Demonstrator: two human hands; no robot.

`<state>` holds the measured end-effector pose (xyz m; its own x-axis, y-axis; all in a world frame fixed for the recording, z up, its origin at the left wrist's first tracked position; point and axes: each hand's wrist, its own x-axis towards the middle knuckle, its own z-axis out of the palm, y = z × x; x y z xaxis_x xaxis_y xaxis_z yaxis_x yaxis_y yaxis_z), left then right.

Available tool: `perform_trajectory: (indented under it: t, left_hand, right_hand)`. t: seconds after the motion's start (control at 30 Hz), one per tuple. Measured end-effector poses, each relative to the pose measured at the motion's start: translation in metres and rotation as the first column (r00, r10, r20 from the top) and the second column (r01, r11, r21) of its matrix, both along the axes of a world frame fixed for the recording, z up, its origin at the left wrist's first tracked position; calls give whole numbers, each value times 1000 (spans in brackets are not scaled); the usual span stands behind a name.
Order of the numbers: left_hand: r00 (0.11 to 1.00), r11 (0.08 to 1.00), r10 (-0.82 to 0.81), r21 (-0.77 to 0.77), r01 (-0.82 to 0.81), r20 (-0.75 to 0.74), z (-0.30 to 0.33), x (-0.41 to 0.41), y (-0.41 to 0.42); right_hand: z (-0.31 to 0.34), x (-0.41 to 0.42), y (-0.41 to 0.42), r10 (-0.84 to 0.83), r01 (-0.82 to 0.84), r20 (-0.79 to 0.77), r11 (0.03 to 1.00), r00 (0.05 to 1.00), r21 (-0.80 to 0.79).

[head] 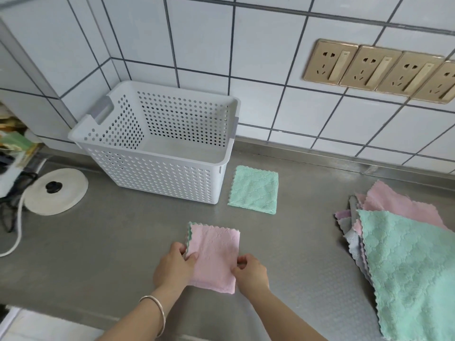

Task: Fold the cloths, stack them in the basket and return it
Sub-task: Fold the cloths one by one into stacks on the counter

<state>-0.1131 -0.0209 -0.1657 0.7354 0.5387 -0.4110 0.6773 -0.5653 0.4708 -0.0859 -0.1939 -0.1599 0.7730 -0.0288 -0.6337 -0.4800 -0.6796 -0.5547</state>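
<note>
A pink cloth (214, 252), folded to a narrow rectangle with a green edge showing at its left, lies on the steel counter near the front. My left hand (175, 265) pinches its left edge and my right hand (251, 270) grips its right edge. A folded green cloth (253, 190) lies flat just right of the white perforated basket (157, 173), which stands with nothing in it against the tiled wall. A heap of unfolded cloths (403, 257), green on top with pink, grey and lilac beneath, rests at the right.
A white round lid with a black knob (55, 190) and a white cable (17, 217) lie left of the basket. Gold wall sockets (379, 70) sit on the tiles at upper right. The counter's front edge (73, 313) runs below my arms.
</note>
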Motion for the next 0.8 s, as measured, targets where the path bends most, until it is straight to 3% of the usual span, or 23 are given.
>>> perform_trajectory:
  t: [0.27,0.6,0.7,0.8]
  left_hand:
    - [987,988,150,-54,-147,51,-2,20,99]
    - [987,987,159,-13,-159,-25,-9,41,153]
    - [992,974,110,191,-119,59,4,40,140]
    - [970,900,-174,427,88,167,17,50,103]
  right_hand:
    - [4,29,97,90,-88,-27,994,996,57]
    - [-1,45,146,99,-99,43,995,994,8]
    - [2,39,139,120,-121,97,993,988,3]
    - [4,26,102,68,-80,193,995,979,53]
